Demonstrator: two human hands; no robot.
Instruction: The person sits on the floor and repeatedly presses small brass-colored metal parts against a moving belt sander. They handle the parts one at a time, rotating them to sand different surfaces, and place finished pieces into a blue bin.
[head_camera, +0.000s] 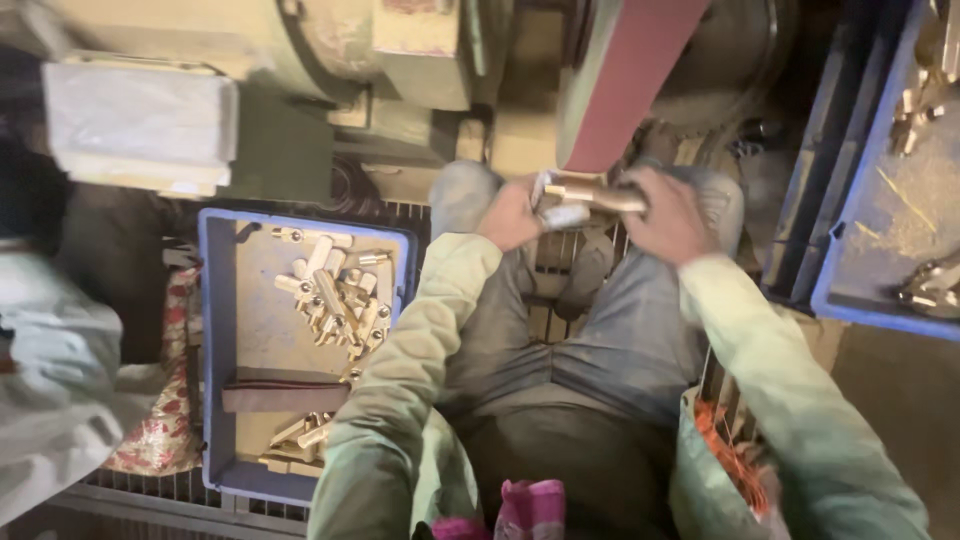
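Note:
Both my hands hold one brass-coloured metal part (590, 192) just in front of my knees, below a reddish-brown sanding belt (628, 80). My left hand (510, 213) grips its left end, where a pale cloth or pad wraps it. My right hand (672, 213) closes around its right end. The part lies roughly level, close to the belt's lower edge; whether it touches the belt is unclear. My sleeves are pale green, my trousers grey.
A blue crate (212, 330) at my left holds several brass parts (335, 295) and a dark bar. Another blue tray (880, 240) with brass parts lies at the right. A large pale machine body (300, 50) fills the top. A white bag (50, 380) is at far left.

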